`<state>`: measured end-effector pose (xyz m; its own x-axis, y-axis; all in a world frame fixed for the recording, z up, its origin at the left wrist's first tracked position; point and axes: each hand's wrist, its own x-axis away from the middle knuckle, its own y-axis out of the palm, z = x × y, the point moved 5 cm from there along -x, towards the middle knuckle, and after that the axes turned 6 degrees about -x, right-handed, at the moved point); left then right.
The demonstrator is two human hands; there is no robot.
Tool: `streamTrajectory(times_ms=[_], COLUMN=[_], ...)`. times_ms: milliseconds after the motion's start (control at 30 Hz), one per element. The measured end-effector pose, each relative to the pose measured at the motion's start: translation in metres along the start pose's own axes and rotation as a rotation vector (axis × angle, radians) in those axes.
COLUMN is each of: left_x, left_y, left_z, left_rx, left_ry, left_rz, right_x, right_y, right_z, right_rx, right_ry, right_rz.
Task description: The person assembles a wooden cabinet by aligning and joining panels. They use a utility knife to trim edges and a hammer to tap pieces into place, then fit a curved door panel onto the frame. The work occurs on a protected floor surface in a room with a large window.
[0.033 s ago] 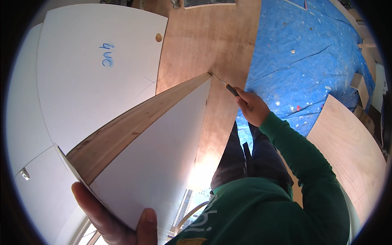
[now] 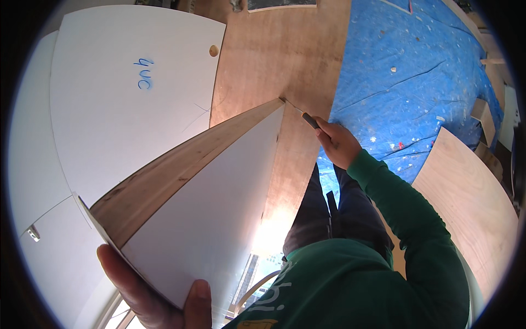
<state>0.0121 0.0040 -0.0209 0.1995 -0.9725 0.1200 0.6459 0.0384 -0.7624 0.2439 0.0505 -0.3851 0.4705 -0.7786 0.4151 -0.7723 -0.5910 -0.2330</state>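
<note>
A long board (image 2: 208,186) with a white face and a thick bare-wood edge stretches away from me, tilted so that both show. My left hand (image 2: 159,296) is closed on its near end, thumb on the white face and fingers round the thin white end strip (image 2: 98,222). To the right, my right hand (image 2: 337,143) grips a slim hand tool (image 2: 310,120) with a dark handle, an orange collar and a thin metal shaft. The tool's tip meets the board's far corner; its exact shape is too small to tell.
A large white panel (image 2: 120,104) with blue handwriting and a round hole stands at the left. Beyond the board lies a brown wooden sheet (image 2: 274,49). A blue tarp (image 2: 394,93) with scattered debris covers the right side, and a pale plywood piece (image 2: 466,203) lies there.
</note>
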Motion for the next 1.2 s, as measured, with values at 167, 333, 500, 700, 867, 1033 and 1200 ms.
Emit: streamTrajectory(times_ms=[167, 333, 500, 700, 867, 1033, 1200], left_x=[0.000, 0.000, -0.002, -0.004, -0.007, -0.007, -0.007], left_y=[-0.001, 0.000, 0.001, 0.001, -0.002, -0.002, -0.002], left_z=[0.001, 0.002, 0.003, 0.002, 0.000, -0.001, -0.001], left_rx=[0.000, -0.002, -0.005, 0.001, 0.010, 0.021, 0.018], left_ry=[0.006, 0.011, 0.018, 0.015, 0.019, 0.024, 0.032], left_rz=[-0.003, -0.009, -0.017, -0.029, -0.028, -0.040, -0.051], right_x=[-0.009, -0.015, -0.022, -0.020, -0.003, 0.016, 0.020], right_y=[0.002, 0.001, -0.002, 0.000, 0.000, -0.006, -0.015], right_z=[-0.002, 0.000, -0.001, 0.000, 0.007, 0.008, -0.005], right_rx=[-0.018, -0.017, 0.017, 0.039, 0.090, 0.086, 0.012], right_ry=[0.000, 0.009, -0.036, -0.031, 0.028, 0.039, 0.026], right_rz=[-0.010, -0.030, -0.025, -0.003, 0.016, -0.004, 0.043])
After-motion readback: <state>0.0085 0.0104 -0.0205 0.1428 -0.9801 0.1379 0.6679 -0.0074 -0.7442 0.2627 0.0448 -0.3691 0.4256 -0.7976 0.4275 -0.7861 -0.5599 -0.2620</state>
